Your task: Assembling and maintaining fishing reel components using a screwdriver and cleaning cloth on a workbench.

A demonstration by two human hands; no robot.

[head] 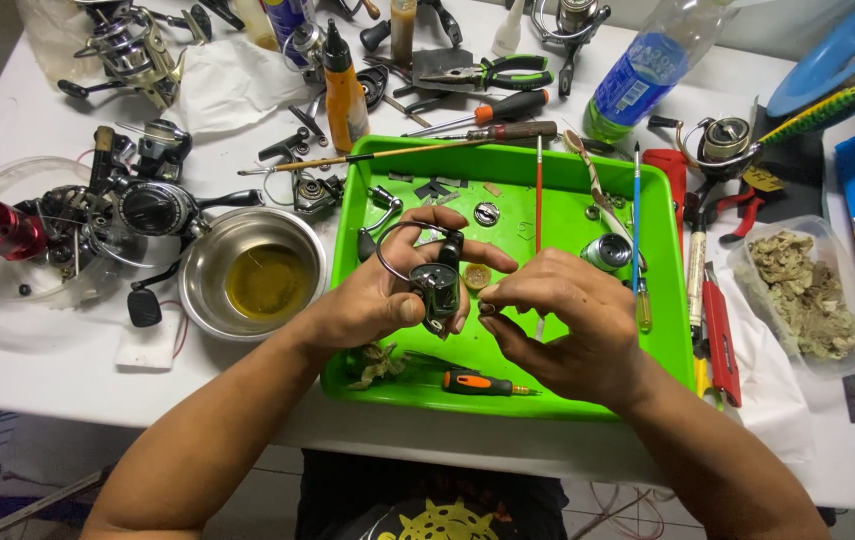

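Over the bright green plastic tray (667, 330) on the white table (27, 370), the left hand (377, 300) grips a dark metal fishing-reel body with a wire bail (437, 280). Just beside it, the right hand (562, 325) pinches its fingertips (489, 293) narrowly together near the reel, on what I cannot tell. Left of the tray stands a steel bowl of yellow oil (257, 270), and a small orange-handled screwdriver (482, 384) lies in the tray below the hands.

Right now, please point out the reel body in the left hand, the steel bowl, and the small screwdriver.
reel body (437, 290), head view, dark housing
steel bowl (209, 262), head view, left rim
small screwdriver (472, 382), head view, orange-black handle
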